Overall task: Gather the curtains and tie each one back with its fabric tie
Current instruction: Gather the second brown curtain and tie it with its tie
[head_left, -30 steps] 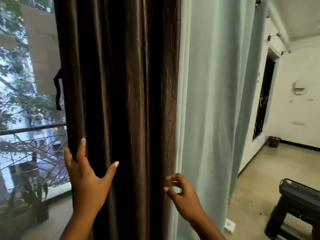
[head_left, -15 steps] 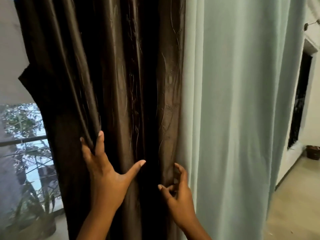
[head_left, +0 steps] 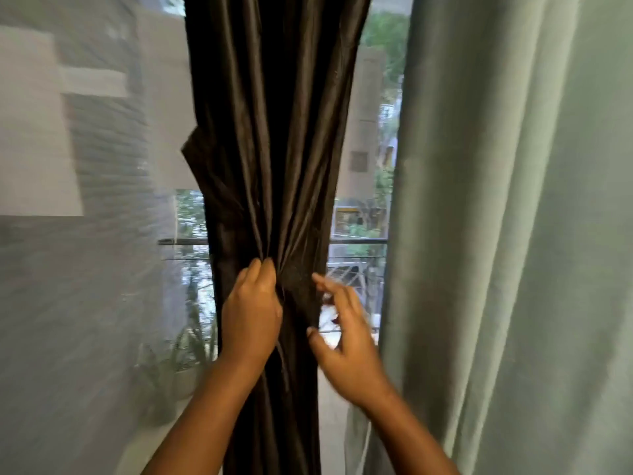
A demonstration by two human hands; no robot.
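Note:
A dark brown satin curtain (head_left: 270, 132) hangs in the middle, bunched into a narrow column of folds. My left hand (head_left: 251, 310) is closed around its left folds at waist height. My right hand (head_left: 346, 334) is at the curtain's right edge, fingers spread and curled toward the fabric, blurred, so I cannot tell whether it grips. A dark flap, possibly the fabric tie (head_left: 191, 149), sticks out from the curtain's left edge higher up. A pale green curtain (head_left: 513, 217) hangs loose on the right, apart from the brown one.
A sheer white net curtain (head_left: 85, 269) covers the window on the left. Between the two curtains a gap shows a balcony railing (head_left: 356, 241), trees and a building outside. A potted plant (head_left: 185, 358) stands behind the net at lower left.
The brown curtain has been pulled left away from the green one, opening a gap onto the balcony. My left hand went from flat on the fabric to closed around the folds. The view shifted left.

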